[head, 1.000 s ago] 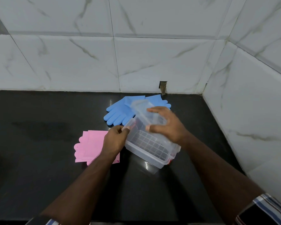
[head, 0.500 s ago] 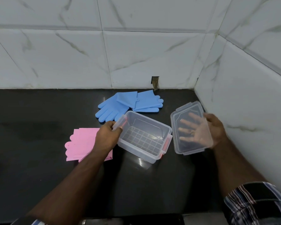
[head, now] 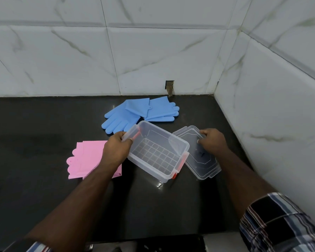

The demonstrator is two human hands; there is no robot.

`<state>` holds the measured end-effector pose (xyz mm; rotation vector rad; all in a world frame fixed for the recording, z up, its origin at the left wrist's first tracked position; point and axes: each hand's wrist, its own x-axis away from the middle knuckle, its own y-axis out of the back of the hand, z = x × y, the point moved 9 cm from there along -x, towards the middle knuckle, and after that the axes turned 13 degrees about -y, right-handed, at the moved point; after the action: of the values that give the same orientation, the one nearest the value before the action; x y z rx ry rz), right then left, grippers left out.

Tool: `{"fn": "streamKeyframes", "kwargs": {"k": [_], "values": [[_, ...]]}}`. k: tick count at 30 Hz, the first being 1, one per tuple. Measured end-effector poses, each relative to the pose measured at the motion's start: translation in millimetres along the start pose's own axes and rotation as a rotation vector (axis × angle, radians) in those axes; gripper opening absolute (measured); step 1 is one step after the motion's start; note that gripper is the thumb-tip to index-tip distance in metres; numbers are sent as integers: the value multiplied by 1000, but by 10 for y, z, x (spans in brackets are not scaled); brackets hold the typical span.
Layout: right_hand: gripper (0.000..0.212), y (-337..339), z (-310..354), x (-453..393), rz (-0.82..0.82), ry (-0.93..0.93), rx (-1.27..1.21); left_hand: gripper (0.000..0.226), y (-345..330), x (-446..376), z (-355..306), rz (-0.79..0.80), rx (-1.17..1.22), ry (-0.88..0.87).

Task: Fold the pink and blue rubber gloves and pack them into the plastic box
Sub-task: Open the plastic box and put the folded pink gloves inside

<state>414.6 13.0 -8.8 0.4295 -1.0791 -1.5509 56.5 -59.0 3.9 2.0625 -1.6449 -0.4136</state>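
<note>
An empty clear plastic box point(head: 157, 151) with red side clips sits on the black counter point(head: 35, 142). My left hand point(head: 116, 149) grips its left end by the clip. The clear lid point(head: 198, 160) lies flat on the counter just right of the box, and my right hand point(head: 214, 140) rests on its far edge, fingers curled over the rim. A pair of blue rubber gloves point(head: 140, 113) lies unfolded behind the box. The pink rubber gloves point(head: 87, 159) lie flat to the left, partly hidden under my left forearm.
White marble-look tiled walls point(head: 153, 60) close the counter at the back and on the right point(head: 271, 106), forming a corner. A small notch point(head: 169, 88) is cut in the back tiles. The counter's front edge runs along the bottom of the view.
My right hand lifted the lid off the box, carried it to the right and set it flat on the counter beside the box. My left hand kept hold of the box's left end.
</note>
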Motion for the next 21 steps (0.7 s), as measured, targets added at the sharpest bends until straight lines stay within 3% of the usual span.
{"fn": "streamKeyframes", "kwargs": {"k": [7,11,17,21], "values": [[42,136,290,189,-157,36,-142,44,58,68,-69,-57,51,-42],[39,256,729,365,-151,99,-352,33,283,65,-143,-131,25,-150],[26,212,1580,876,49,233,-696,30,740,-130,126,-136,-50,-116],[19,-213,2127,1459,227,285,-686,34,841,-258,311,57,-246,-168]]}}
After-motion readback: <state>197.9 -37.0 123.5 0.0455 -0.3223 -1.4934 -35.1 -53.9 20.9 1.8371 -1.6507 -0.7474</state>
